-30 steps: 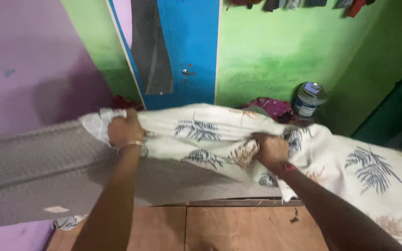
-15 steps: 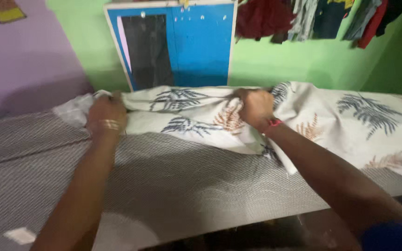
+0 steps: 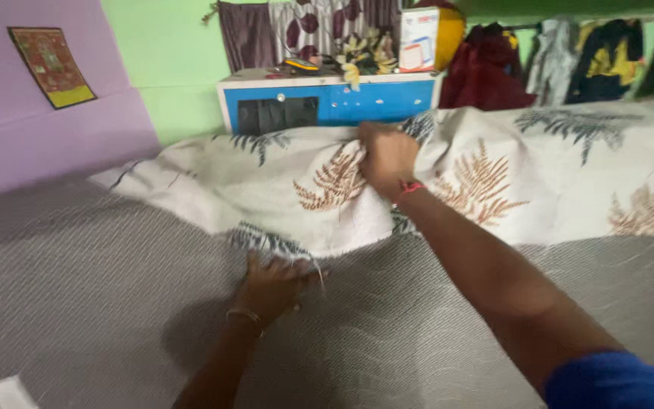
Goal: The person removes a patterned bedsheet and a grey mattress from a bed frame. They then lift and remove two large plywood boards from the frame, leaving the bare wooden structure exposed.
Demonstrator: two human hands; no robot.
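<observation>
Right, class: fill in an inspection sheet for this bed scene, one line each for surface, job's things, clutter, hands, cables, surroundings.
Surface: grey patterned mattress, mostly bare.
Job's things: leaf-print sheet, rumpled across the far side.
Clutter: small white scrap at the near-left corner.
Hands: left hand flat on the mattress at the sheet's edge; right hand gripping a bunch of sheet.
Cables: nothing seen.
Surroundings: blue cabinet, hanging clothes, wall picture.

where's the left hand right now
In the head view the left hand lies low and left of centre, pressed flat on the grey mattress at the near edge of the leaf-print sheet, below the right hand that bunches the sheet.
</observation>
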